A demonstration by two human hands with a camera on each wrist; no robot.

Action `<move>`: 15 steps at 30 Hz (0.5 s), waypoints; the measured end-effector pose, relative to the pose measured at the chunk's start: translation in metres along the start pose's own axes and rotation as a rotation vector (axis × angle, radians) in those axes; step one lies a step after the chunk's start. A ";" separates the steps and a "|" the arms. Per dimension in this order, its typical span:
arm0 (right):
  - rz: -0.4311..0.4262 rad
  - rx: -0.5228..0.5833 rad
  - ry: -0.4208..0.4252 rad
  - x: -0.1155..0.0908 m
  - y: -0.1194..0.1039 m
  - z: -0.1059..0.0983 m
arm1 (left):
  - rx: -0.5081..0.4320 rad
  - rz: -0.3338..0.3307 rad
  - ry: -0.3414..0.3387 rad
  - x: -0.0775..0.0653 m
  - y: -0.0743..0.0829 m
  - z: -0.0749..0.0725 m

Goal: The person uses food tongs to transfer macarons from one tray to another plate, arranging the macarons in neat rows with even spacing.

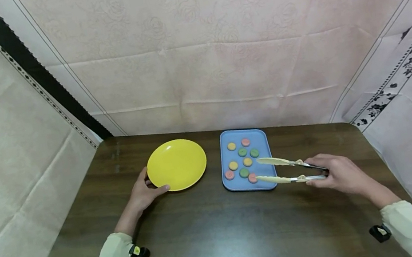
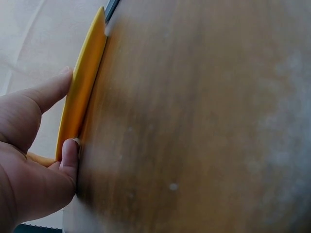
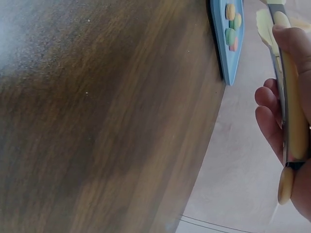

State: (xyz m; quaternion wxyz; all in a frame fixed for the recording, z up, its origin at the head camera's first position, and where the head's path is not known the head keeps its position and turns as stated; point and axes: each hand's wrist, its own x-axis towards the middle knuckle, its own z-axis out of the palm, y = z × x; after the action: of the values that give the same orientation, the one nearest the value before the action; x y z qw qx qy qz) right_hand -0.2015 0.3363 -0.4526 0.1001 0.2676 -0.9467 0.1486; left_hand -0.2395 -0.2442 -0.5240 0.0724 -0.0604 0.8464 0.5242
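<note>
Head view: your right hand [image 1: 340, 172] curls round the tongs [image 1: 280, 161], which point toward nine o'clock, arms spread and clamping nothing, tips over the four o'clock side of the blue tray [image 1: 257, 135]. The macarons [image 1: 248, 162] lying on it look light and probably crumbly, best held gently round their sides. Your left hand [image 1: 144, 195] pinches the yellow plate [image 1: 176, 164], likely stiff and slick, at its eight o'clock rim.

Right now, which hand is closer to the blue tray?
Right. The right hand is to the right of the blue tray, holding tongs whose tips reach over it. The left hand is farther off, gripping the yellow plate left of the tray.
</note>
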 end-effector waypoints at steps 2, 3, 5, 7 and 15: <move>-0.016 -0.001 -0.010 0.002 -0.001 0.000 | 0.001 -0.004 -0.001 0.000 0.000 0.000; -0.026 -0.001 -0.015 0.003 -0.001 0.000 | 0.001 -0.006 -0.001 0.000 0.000 0.000; -0.047 -0.006 -0.024 0.005 -0.001 0.000 | 0.004 -0.010 0.000 0.001 0.000 0.000; -0.062 -0.007 -0.035 0.006 -0.001 0.000 | 0.007 -0.011 0.002 0.001 0.000 0.000; -0.075 -0.008 -0.083 0.011 0.000 0.003 | 0.002 -0.006 0.002 0.000 -0.001 0.000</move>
State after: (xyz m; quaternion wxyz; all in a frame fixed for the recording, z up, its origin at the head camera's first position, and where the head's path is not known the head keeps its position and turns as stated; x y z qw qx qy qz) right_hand -0.2113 0.3303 -0.4523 0.0676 0.3086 -0.9399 0.1297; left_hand -0.2398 -0.2442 -0.5248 0.0731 -0.0634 0.8467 0.5231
